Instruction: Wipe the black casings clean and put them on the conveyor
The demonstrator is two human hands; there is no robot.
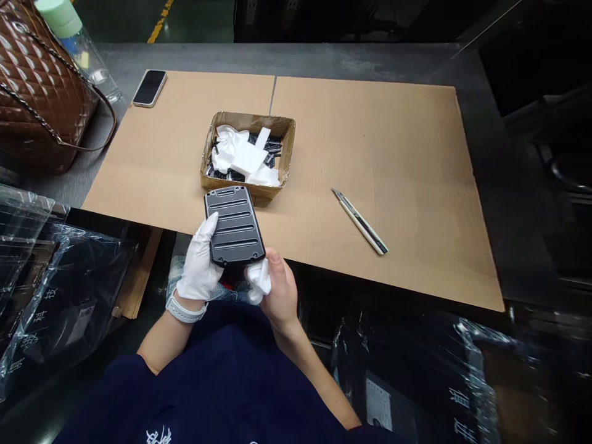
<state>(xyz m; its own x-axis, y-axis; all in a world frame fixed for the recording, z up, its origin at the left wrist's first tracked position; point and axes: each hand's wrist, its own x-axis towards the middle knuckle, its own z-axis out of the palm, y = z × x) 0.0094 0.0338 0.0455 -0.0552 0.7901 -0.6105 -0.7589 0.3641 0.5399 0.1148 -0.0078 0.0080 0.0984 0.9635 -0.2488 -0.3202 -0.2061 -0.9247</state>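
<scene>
My left hand (200,262), in a white glove with a pale band at the wrist, grips a black ribbed rectangular case (235,227) by its left side. The case is tilted toward me, in front of the table's near edge. Bare and ungloved, my right hand (281,290) is closed around a crumpled white cloth (259,280) at the lower right corner of the case. Just beyond the case stands a small cardboard box (287,154) holding white wipes or paper (248,158) and small black parts.
Brown cardboard sheets (407,142) cover the table. A utility knife (359,222) lies on the right, blade tip toward the box. At the far left are a phone (150,88), a bottle (87,55) and a brown quilted bag (41,92). Plastic-wrapped packages (69,302) flank me below.
</scene>
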